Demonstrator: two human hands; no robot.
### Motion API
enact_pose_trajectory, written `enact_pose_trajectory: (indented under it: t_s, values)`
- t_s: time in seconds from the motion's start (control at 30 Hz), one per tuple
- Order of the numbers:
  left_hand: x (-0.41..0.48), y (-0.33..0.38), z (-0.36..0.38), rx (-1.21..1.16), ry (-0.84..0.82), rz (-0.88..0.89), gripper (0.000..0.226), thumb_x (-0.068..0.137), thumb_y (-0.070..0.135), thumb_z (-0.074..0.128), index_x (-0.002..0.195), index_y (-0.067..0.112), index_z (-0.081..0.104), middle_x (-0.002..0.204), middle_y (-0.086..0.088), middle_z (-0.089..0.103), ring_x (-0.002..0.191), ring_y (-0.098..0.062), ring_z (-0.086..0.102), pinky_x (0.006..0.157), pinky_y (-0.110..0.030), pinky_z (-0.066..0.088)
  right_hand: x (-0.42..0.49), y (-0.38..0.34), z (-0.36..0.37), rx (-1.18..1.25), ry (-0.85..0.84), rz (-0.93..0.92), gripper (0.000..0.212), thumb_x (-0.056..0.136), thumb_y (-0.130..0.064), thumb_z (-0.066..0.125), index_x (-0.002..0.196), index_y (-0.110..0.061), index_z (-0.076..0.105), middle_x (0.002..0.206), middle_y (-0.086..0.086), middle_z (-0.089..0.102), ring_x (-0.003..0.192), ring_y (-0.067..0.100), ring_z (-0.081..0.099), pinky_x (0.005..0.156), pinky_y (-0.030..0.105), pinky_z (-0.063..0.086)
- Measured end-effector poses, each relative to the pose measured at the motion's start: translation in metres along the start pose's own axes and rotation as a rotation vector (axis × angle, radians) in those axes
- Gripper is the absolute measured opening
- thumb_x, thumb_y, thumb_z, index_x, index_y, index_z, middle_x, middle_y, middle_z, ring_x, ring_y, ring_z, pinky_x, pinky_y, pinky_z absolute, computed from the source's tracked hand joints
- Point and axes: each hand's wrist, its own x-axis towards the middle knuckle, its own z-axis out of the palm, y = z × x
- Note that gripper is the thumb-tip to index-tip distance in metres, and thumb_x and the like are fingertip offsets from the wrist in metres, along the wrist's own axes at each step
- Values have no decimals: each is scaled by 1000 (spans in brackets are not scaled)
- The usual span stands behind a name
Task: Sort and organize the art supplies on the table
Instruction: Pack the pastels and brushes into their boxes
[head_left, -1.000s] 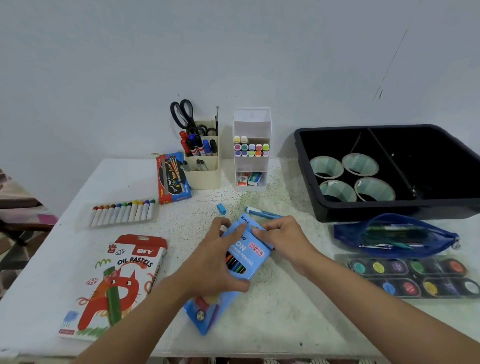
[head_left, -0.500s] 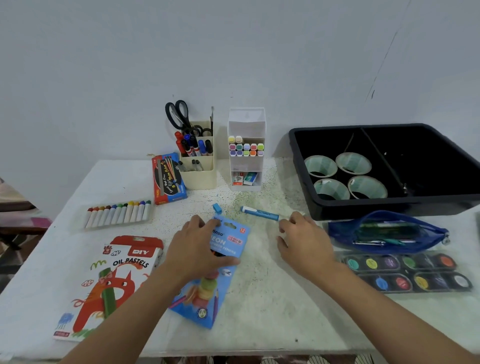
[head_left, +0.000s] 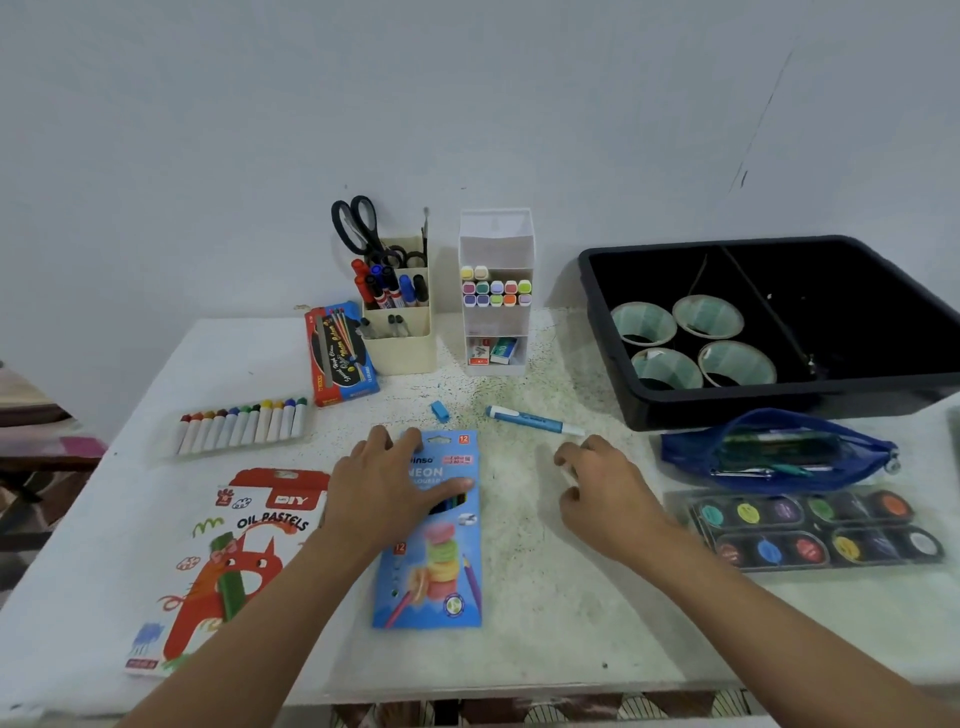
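– Blue pencil box (head_left: 431, 561): where?
– Mid-frame, flat on the worktop (head_left: 545, 623). My left hand (head_left: 379, 493) presses it, fingers spread; right hand (head_left: 608, 499) loosely curled, empty. Light, stiff card, I'd judge: pinch the long edges.

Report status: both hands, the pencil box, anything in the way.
Left hand rests on neon coloured pencil box. Right hand empty, off the box. Blue pen and blue cap lie beyond.

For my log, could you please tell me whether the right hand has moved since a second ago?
Yes. The right hand left the neon pencil box and moved right, now near the right end of the blue pen.
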Motion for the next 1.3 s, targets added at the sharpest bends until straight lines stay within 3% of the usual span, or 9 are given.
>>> enact_pose_trajectory:
  t_s: [0.1,0.23,0.37,0.5,0.6,0.73,0.97,1.1,1.3]
  values:
    - [4,-17,-7,-170,-59,19,44,96,58,49,130,31,53,107,3,48,94,-16,57,78,-31,50,4,-19,4,193,21,-61,35,85,-3,54,116,-16,67,105,1,63,89,15,57,78,20,46]
    - [3,-52,-23,-265,-124,84,34,101,34,53,135,39,54,105,6,52,93,-11,53,76,-23,41,14,-54,8,521,14,-63,25,90,0,58,98,-19,71,97,-10,69,85,7,64,69,9,47]
    - [-4,-97,-46,-459,65,23,18,97,26,61,106,42,63,92,9,60,77,-15,58,62,-18,43,27,-91,16,790,-40,-66,29,97,0,55,83,-21,70,94,-4,70,65,1,63,57,14,46]
    - [5,-172,-65,-454,343,-131,21,91,16,68,106,31,67,94,-1,60,78,-12,54,72,-27,41,42,-132,31,933,-76,-98,10,96,-10,65,92,-16,71,84,-5,68,59,10,62,56,20,46]
    - [22,-237,-68,-415,416,-300,32,87,13,69,118,22,67,103,-12,60,95,-30,59,92,-45,48,55,-168,42,1008,-46,-131,9,91,-11,73,95,-8,65,75,-3,67,60,20,64,55,29,50]
    - [40,-282,-68,-426,194,-386,46,91,20,68,136,13,57,121,-18,57,102,-32,59,97,-46,47,79,-220,57,973,-36,-122,9,89,-11,74,92,-7,67,72,5,67,61,16,64,60,26,54]
    - [63,-308,-69,-429,35,-143,38,92,25,69,129,15,65,105,5,61,94,-13,57,81,-17,39,117,-292,82,825,-45,-187,16,88,-12,74,99,-21,69,94,-5,70,83,18,69,80,38,59]
    - [71,-312,-69,-453,-96,18,35,96,27,63,131,21,64,112,6,62,99,-9,58,79,-9,37,128,-320,92,749,-60,-216,29,84,-17,80,105,-23,61,91,2,73,81,18,67,74,31,54]
    - [79,-313,-66,-560,-195,94,35,99,6,53,128,19,67,108,7,70,99,-8,67,92,-25,49,142,-339,113,493,-140,-296,16,90,-22,73,104,-21,64,92,7,68,80,18,59,75,37,49]
